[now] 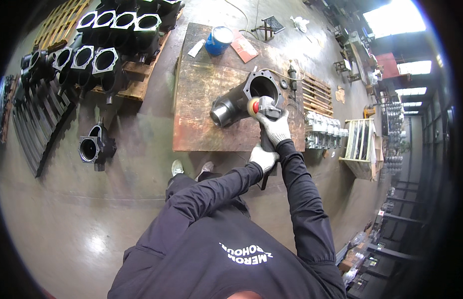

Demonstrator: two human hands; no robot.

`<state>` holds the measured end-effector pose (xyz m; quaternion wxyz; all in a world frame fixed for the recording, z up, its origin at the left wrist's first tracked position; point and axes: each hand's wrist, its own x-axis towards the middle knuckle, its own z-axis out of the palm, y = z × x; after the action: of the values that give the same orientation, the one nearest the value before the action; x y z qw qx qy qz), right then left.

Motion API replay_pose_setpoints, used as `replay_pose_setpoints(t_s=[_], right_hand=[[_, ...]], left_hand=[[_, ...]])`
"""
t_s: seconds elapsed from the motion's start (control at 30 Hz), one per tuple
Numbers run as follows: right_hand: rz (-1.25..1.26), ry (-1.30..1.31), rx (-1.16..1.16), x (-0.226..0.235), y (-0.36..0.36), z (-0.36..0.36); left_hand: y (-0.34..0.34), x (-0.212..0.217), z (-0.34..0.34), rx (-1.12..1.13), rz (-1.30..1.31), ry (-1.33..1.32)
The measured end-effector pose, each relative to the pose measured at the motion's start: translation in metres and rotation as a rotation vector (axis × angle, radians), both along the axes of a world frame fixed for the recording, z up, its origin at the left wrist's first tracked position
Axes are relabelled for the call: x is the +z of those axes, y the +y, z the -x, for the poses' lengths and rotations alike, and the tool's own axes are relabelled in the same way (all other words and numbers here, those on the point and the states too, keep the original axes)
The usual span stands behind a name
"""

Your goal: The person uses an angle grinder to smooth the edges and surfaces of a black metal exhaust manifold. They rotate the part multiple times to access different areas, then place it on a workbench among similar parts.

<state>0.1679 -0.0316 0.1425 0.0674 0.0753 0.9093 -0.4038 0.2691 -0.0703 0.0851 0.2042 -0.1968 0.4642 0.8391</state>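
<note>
Both of my gloved hands are closed on an angle grinder point(267, 105). My left hand point(264, 158) wraps the rear of its dark body, while my right hand point(276, 127) grips it close behind the head. The grinder's round red-and-tan disc point(254, 106) is at the flange rim of a dark cast metal housing point(236, 103); whether it touches the metal I cannot tell. That housing lies on its side on a worn wooden workbench point(191, 134), its wide bolted-flange opening toward the right and its narrower pipe end toward the left.
A blue can point(219, 41), a white tube point(196, 48) and a red-and-white sheet point(244, 47) lie at the bench's far side. Another power tool point(292, 72) with a cord is at right. Similar housings fill a pallet point(136, 82) at left; one housing point(97, 147) stands on the floor.
</note>
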Motion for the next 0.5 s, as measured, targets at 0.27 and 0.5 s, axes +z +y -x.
replay_pose_setpoints(t_s=[0.27, 0.5], right_hand=[[0.044, 0.027, 0.131, -0.006, -0.039, 0.034], [0.005, 0.083, 0.206, 0.002, -0.036, 0.043]], left_hand=[[-0.019, -0.022, 0.038, 0.242, 0.044, 0.127], [-0.002, -0.026, 0.057, 0.207, 0.041, 0.157]])
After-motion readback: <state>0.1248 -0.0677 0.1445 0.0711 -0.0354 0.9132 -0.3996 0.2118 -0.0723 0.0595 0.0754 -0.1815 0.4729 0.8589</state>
